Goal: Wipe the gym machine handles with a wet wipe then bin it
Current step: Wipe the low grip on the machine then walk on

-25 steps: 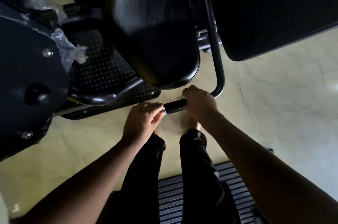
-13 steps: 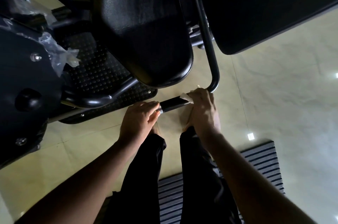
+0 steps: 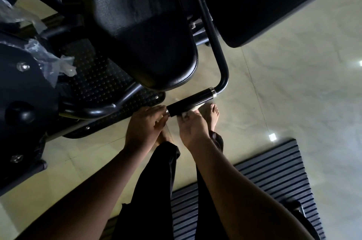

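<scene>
Tiled floor (image 3: 293,102), right fingers (image 3: 185,122) pinching wipe (image 3: 194,109) against handle (image 3: 191,101)

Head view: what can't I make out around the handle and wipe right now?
All in the head view.
The white wet wipe is mostly hidden under the black cylindrical handle grip and inside the right hand.
The grip's underside faces away from the camera.
The left hand covers the grip's near end; its hold is unclear.
No bin is in frame.

Mostly hidden: white wet wipe (image 3: 192,110), tucked between black cylindrical handle grip (image 3: 191,102) and right hand (image 3: 191,128) (only a blurred scrap shows). Left hand (image 3: 146,124) fingertips cover the grip's end; hold unclear. Black padded seat (image 3: 141,30) cut by top edge.
</scene>
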